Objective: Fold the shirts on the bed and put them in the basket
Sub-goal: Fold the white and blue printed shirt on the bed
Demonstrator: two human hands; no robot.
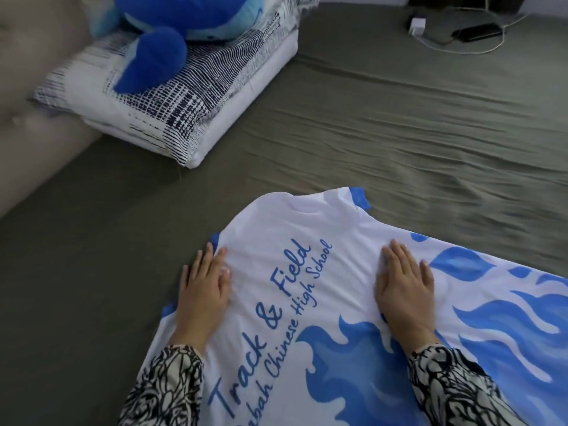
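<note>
We are working on a wide bed covered in a wrinkled olive-grey fitted sheet (384, 124), with a black-and-white patterned pillow (172, 96) and a blue plush toy (159, 41) toward its far left corner and a white charger with cables (430, 29) near the far right edge. The white short-sleeved shirt with blue flame print and "Track & Field" lettering (276, 272) is lying back-up along the near edge, collar pointing away from us. We are pressing our left hand (203, 290) flat at the shirt's left shoulder edge, fingers straight and close together, and our right hand (402, 284) flat nearer the right shoulder, fingers straight and slightly spread; neither is gripping cloth. For a clean fold, we judge we should be sweeping outward to flatten creases, then tucking each blue-trimmed sleeve in evenly. No basket is showing.
</note>
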